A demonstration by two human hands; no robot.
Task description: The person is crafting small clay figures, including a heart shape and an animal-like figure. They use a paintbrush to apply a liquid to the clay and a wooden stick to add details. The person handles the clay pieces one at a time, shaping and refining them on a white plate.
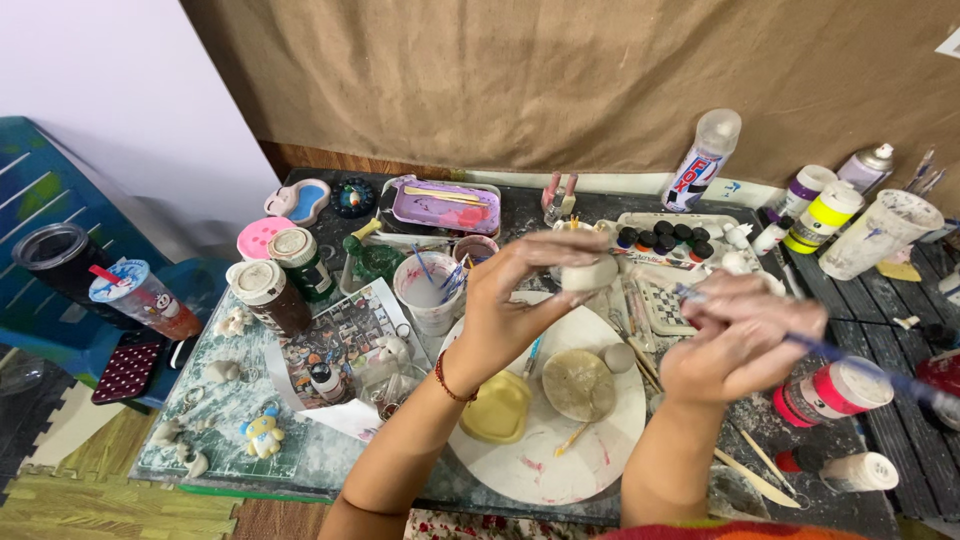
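My left hand (515,300) is raised over the table and pinches a small white clay piece (588,272) between thumb and fingers. A red bracelet circles that wrist. My right hand (740,335) is blurred and grips a thin blue-handled paintbrush (850,358), its tip pointing left toward the clay piece. Below both hands lies a round white board (590,455) bearing a flat tan clay disc (578,385), a yellow mould (497,408) and a small clay ball (619,357).
A cup of brushes (430,292) stands left of the board. Paint pots (665,237), bottles (825,215), a plastic cup (880,235) and a spray bottle (705,160) crowd the back right. Jars (268,295), small figurines (262,435) and a purple palette (445,207) sit left. Wooden tools (760,470) lie near right.
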